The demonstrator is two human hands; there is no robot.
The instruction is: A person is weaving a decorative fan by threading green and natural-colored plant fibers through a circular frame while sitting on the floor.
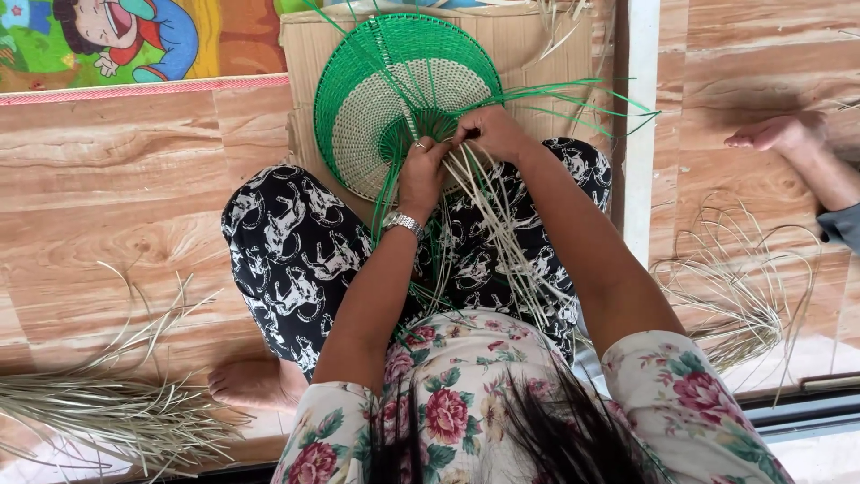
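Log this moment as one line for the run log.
left hand: grips strands | right hand: pinches strand | woven disc: green-cream, on lap | loose strips: floor

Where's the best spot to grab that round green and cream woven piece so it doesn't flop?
Probably the near lower edge of the round green and cream woven piece, coming from the lap side. It leans away, tilted up, and loose green strips and pale strips fan out there. The left hand and right hand both pinch that edge, where the weave looks tight.
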